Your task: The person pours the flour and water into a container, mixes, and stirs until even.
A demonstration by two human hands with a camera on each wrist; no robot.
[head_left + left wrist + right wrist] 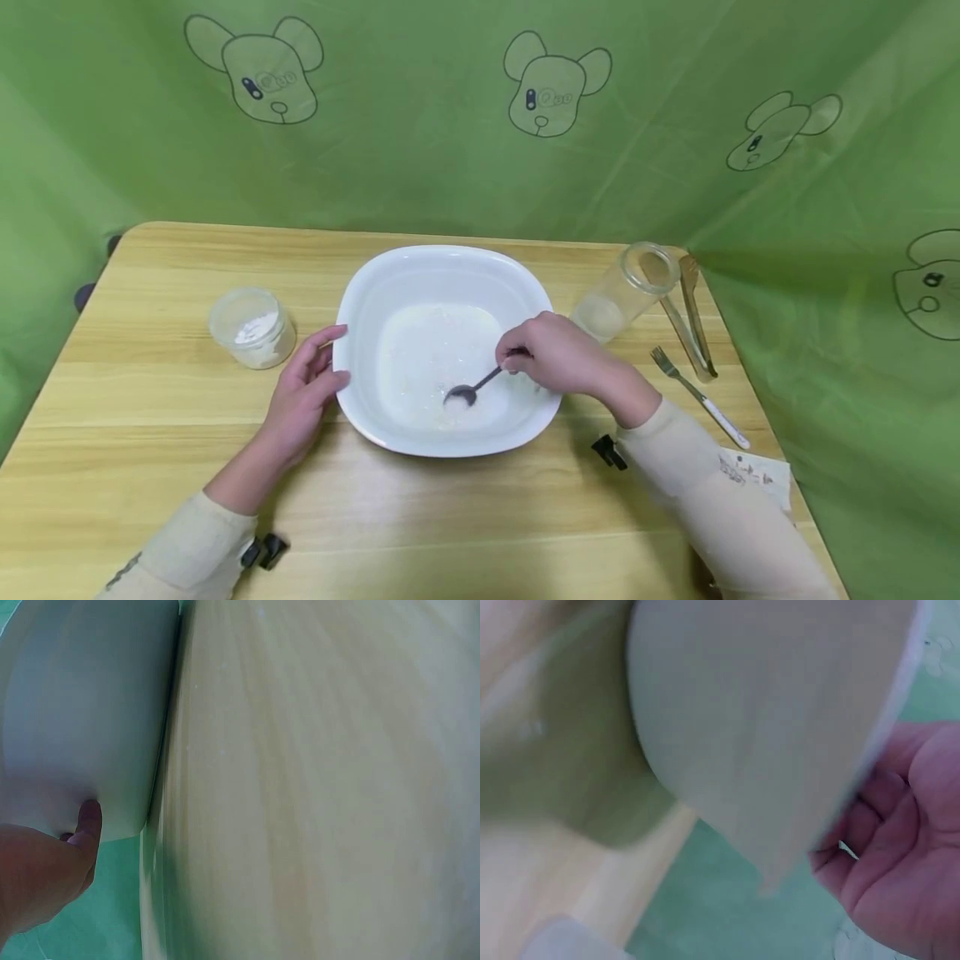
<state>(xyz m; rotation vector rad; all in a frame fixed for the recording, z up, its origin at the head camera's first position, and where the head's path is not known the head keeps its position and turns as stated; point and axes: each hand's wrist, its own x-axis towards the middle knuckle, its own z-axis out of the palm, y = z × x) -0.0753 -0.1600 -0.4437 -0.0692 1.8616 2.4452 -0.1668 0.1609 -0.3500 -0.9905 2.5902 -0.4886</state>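
A white basin [442, 258] stands mid-table, with small pale specks and a wet sheen on its floor. My left hand [303, 400] holds the basin's left side, thumb and index fingertip at the rim. In the left wrist view the thumb [90, 817] touches the outer wall. My right hand [558, 354] reaches over the right rim and grips a dark metal spoon [489, 377] by its handle. The spoon's bowl is low in the basin, beside some whitish matter. In the right wrist view the basin wall hides the spoon from sight; the curled fingers [862, 817] show beyond the rim.
Left of the basin stands a clear jar [255, 350] of white powder. A tilted-looking glass jar [626, 287] with pale contents is at back right, near wooden-tipped tongs [693, 321], a fork [701, 396] and a printed packet [765, 475]. Green cloth [420, 167] hangs behind the table.
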